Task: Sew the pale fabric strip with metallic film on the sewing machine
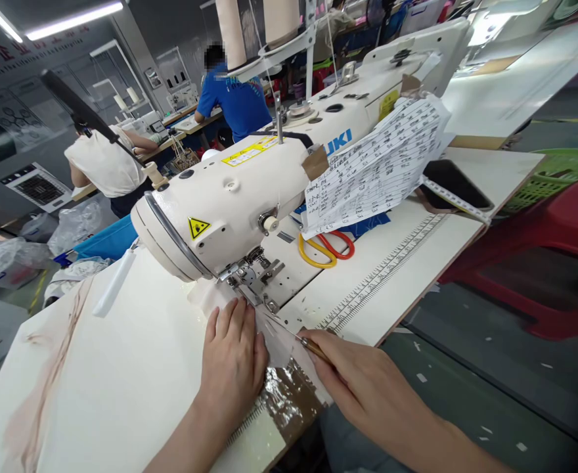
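Observation:
Flat on a pale thin fabric piece [275, 338], my left hand [232, 358] presses just in front of the sewing machine's presser foot [242, 282], with its fingers stretched out. The fabric runs under the foot area of the white sewing machine [230, 203]. My right hand [362, 381] is closed around the wooden handle of an awl [317, 349]. Its thin metal tip points left toward the fabric, near the foot; whether the tip touches the cloth I cannot tell. My right fingers also lie close to the fabric's right edge.
Scissors [318, 253] with yellow and red handles lie beside the machine. A handwritten paper sheet [372, 167] is taped to its arm. A phone [456, 184], a tape measure [454, 197], a red stool [555, 230] and a green basket [559, 172] are at right. Two people sit ahead.

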{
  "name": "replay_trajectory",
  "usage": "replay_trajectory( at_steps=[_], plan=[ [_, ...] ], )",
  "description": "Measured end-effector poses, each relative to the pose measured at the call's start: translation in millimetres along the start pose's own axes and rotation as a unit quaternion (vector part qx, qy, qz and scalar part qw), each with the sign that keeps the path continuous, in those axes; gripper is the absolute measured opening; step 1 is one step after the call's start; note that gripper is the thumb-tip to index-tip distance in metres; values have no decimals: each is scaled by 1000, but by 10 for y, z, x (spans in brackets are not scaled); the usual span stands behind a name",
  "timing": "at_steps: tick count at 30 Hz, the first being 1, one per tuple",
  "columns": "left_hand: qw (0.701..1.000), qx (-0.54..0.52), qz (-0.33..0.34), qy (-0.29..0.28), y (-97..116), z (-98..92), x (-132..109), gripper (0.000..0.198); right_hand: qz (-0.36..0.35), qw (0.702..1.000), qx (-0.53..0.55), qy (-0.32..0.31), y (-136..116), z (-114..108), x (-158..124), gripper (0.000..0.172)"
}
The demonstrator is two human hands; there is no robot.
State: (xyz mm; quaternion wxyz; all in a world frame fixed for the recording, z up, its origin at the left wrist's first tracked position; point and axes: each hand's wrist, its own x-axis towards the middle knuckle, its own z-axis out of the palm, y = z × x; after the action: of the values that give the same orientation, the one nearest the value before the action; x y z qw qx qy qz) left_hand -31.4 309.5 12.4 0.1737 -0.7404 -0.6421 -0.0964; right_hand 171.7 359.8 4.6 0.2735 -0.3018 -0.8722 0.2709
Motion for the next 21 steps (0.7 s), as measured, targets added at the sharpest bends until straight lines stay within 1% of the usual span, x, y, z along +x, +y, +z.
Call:
replay_trajectory(
  at_steps=[2, 6, 13, 21],
  plan=[
    [1000, 0, 2, -4, 8, -2, -8, 38, 14, 1000, 24, -5, 7, -19, -4, 21],
    [1000, 1, 7, -5, 3, -10, -12, 40, 19, 999, 38, -3, 8, -33, -9, 21],
    [1000, -2, 11, 9, 26, -34, 8, 36, 28, 999, 40, -14, 6, -21, -18, 21],
    [999, -16, 33, 13, 12, -4, -1, 40, 36, 999, 36, -18, 7, -22, 9, 23]
  ],
)
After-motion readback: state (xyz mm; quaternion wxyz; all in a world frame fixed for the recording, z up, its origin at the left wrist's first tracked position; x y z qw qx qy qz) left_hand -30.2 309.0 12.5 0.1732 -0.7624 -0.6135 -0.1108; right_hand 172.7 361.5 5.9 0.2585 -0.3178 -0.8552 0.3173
